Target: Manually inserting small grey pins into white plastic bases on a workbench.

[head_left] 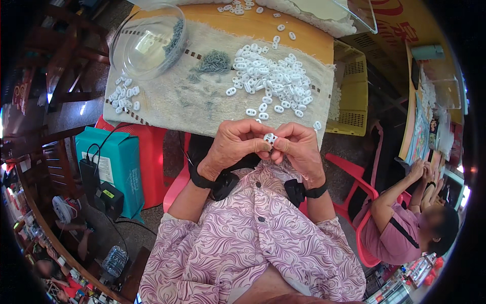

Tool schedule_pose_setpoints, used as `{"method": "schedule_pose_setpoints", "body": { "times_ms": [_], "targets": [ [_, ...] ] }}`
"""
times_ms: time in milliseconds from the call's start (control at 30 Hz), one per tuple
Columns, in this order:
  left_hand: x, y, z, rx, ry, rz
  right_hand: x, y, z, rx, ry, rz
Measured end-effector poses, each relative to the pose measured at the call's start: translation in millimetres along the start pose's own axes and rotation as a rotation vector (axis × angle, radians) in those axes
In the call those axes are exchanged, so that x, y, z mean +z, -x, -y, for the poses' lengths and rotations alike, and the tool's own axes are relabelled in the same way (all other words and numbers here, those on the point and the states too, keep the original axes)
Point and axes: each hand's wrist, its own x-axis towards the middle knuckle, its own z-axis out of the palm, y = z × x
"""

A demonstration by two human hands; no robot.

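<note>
A small white oval plastic piece with two holes (270, 138) is pinched between my two hands, just off the table's near edge. My left hand (235, 143) grips it from the left with thumb and forefinger. From the right, the thumb and fingers of my right hand (298, 144) close on the same piece. Beyond my hands, a big pile of matching white pieces (273, 76) lies on the cloth (167, 104). A heap of small grey-green parts (214, 62) sits left of that pile. Whether a small part is also between my fingertips, I cannot tell.
A clear round tub (147, 45) holding more grey-green parts stands at the far left, with a smaller group of white pieces (124, 95) near it. A yellow crate (353, 96) is right of the table. A teal package (114, 169) rests at left. Another person (400, 223) sits at right.
</note>
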Motion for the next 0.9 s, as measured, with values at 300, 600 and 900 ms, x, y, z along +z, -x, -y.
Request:
{"method": "schedule_pose_setpoints", "body": {
  "times_ms": [300, 600, 900],
  "targets": [
    [-3.2, 0.1, 0.7, -0.058, 0.019, 0.049, 0.3, 0.5, 1.8, 0.037, -0.006, 0.020],
    [-5.6, 0.6, 1.6, -0.040, -0.025, 0.065, -0.4, -0.7, -1.0, 0.092, -0.036, 0.019],
    [-2.8, -2.0, 9.9, 0.000, -0.071, 0.042, -2.1, -4.2, -1.6, 0.100, -0.035, -0.008]
  ]
}}
